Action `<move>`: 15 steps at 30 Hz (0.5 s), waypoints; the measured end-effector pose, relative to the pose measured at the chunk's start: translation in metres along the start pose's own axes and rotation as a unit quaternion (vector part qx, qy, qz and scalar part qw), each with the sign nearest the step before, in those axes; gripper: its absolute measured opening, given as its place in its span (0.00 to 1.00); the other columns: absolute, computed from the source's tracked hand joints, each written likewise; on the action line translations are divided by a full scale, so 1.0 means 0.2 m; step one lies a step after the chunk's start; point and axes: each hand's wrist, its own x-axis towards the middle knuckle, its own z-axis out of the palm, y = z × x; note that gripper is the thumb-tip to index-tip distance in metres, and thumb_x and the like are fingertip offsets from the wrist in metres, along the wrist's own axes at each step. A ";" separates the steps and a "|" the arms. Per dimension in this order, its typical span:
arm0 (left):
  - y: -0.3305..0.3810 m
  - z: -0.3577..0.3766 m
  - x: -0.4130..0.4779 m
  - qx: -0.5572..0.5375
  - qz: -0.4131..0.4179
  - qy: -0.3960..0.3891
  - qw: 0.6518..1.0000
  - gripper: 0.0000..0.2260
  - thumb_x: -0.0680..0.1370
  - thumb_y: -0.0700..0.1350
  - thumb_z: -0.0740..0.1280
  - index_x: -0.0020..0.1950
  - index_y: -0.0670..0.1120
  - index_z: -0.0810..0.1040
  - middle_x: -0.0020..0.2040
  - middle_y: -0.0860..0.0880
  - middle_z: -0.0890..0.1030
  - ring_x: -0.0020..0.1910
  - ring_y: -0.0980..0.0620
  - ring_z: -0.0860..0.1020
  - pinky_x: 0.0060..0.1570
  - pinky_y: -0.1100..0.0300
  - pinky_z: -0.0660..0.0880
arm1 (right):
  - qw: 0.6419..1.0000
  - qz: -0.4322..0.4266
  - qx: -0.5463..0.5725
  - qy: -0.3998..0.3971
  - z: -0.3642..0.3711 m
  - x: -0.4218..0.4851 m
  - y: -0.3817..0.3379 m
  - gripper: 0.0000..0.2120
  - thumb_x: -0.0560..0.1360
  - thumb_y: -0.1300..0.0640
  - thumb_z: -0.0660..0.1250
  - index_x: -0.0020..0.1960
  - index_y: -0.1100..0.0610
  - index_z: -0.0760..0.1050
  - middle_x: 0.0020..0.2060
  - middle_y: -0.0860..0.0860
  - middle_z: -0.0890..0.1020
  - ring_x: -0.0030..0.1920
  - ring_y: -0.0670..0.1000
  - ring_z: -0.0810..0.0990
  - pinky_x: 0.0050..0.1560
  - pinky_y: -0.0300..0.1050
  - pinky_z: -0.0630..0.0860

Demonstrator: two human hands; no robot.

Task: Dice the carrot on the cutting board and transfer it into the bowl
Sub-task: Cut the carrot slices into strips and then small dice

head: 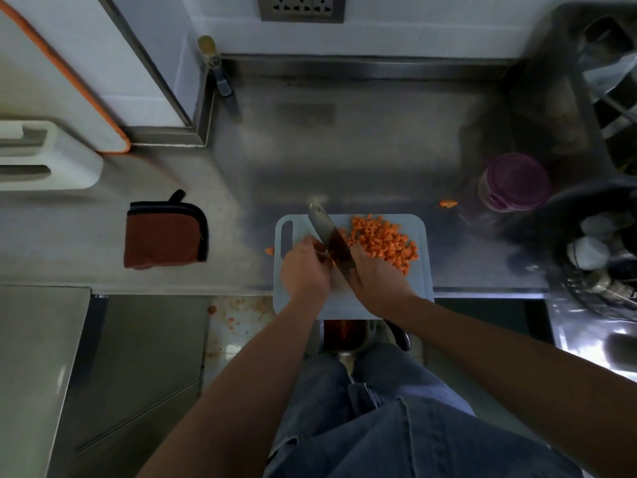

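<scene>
A pale blue cutting board (423, 281) lies on the steel counter and overhangs its front edge. A pile of diced carrot (382, 243) covers the board's right half. My right hand (375, 276) grips the handle of a large knife (330, 238), whose blade slants up and to the left across the board with a blurred tip. My left hand (303, 270) sits just left of the blade, fingers curled over a remaining carrot piece that is mostly hidden. A metal bowl (344, 334) with orange bits shows below the board's front edge, partly covered by it.
Stray carrot bits lie on the counter (448, 203) and left of the board (269, 250); more are on the floor (212, 309). A brown pot holder (165, 232) lies at the left, a purple-lidded jar (517, 181) at the right, and a dish-filled sink (603, 257) beyond it.
</scene>
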 end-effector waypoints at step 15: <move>0.00 0.02 0.02 0.014 0.009 0.002 1.000 0.07 0.77 0.40 0.66 0.55 0.45 0.77 0.46 0.48 0.82 0.47 0.47 0.80 0.42 0.56 0.73 | 1.000 0.010 -0.018 -0.012 0.05 0.04 0.00 0.16 0.81 0.57 0.56 0.67 0.57 0.58 0.40 0.54 0.76 0.43 0.60 0.80 0.42 0.53 0.76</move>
